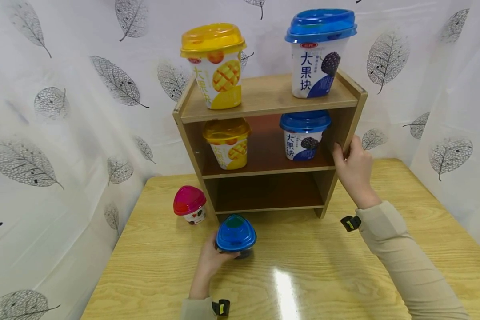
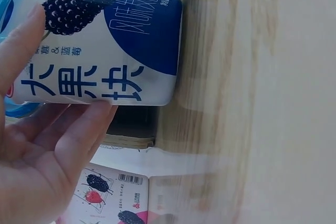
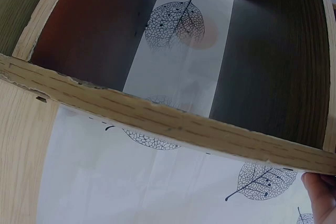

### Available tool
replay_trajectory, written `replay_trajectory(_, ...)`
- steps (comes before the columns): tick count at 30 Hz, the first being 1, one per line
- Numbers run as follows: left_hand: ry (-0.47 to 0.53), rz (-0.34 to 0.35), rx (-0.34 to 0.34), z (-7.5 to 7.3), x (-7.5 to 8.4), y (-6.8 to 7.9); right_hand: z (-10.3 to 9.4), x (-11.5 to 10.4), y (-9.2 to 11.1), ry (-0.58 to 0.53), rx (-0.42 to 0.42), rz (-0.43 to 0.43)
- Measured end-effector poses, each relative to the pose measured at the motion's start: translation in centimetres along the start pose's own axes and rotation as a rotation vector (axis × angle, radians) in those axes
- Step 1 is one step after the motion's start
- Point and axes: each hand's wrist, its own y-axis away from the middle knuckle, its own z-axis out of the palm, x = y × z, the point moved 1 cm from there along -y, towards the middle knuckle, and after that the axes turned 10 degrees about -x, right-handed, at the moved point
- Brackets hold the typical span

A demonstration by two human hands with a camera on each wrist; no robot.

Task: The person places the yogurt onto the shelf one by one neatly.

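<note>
My left hand [image 1: 213, 258] grips a blue-lidded yogurt cup [image 1: 236, 235] in front of the shelf's lower left corner. In the left wrist view the cup's blackberry picture [image 2: 79, 9] shows, with the thumb on one side and the fingers on the other. Whether its base touches the table, I cannot tell. With my right hand [image 1: 355, 171] I hold the right side panel of the small wooden shelf [image 1: 268, 95], thumb at its front edge. The right wrist view shows that panel edge [image 3: 157, 116] and part of the thumb side of the hand [image 3: 319, 195].
A pink-lidded cup [image 1: 190, 202] stands left of the shelf. A yellow-lidded cup [image 1: 220, 66] and a blue-lidded cup [image 1: 320, 53] are on top. Another yellow-lidded cup [image 1: 229, 144] and blue-lidded cup [image 1: 304, 135] occupy the middle level. A leaf-patterned curtain [image 1: 84, 111] hangs behind the table [image 1: 304, 262].
</note>
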Motion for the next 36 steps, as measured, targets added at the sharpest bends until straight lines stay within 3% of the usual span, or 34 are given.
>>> replay_trajectory(16, -0.001, 0.03, 0.019, -0.1, 1.8, 0.2, -0.1, -0.2, 0.0, -0.001, 0.001, -0.002)
replay_trajectory(25, -0.006, -0.021, 0.034, -0.2, 2.7, 0.2, -0.1, -0.2, 0.0, 0.003, 0.003, -0.004)
replay_trajectory(36, 0.047, 0.046, 0.063, -0.5, 4.8, -0.5, -0.1, -0.2, 0.0, 0.006, -0.008, -0.007)
